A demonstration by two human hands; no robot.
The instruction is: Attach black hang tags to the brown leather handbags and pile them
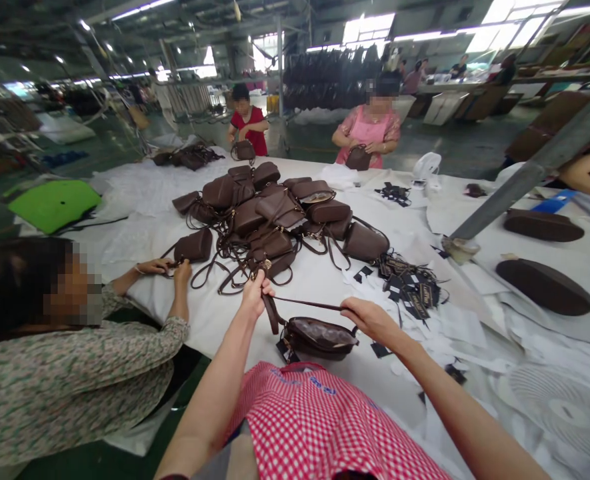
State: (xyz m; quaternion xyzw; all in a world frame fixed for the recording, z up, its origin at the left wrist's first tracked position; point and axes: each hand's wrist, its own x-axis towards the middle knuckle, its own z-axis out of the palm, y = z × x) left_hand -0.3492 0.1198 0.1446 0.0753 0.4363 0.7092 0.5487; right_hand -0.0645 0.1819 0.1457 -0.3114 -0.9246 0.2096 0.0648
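Note:
A small brown handbag (319,339) sits close in front of me, its top open so that a pale lining shows. Its thin brown strap (309,304) is stretched between my two hands. The left end is pinched in my left hand (257,293), whose fingers are closed. My right hand (369,317) is also closed on the strap, just above the bag's right side. A dark tag (283,349) hangs at the bag's left end. Just beyond my hands lies a heap of similar brown handbags (269,210) with loose straps.
Black tags (415,290) lie in a pile on the white table (215,327). A co-worker (65,353) at my left handles a bag; two others (369,130) work across the table. A slanted metal post (519,177), a fan (565,407) and brown bag pieces (545,287) are on the right.

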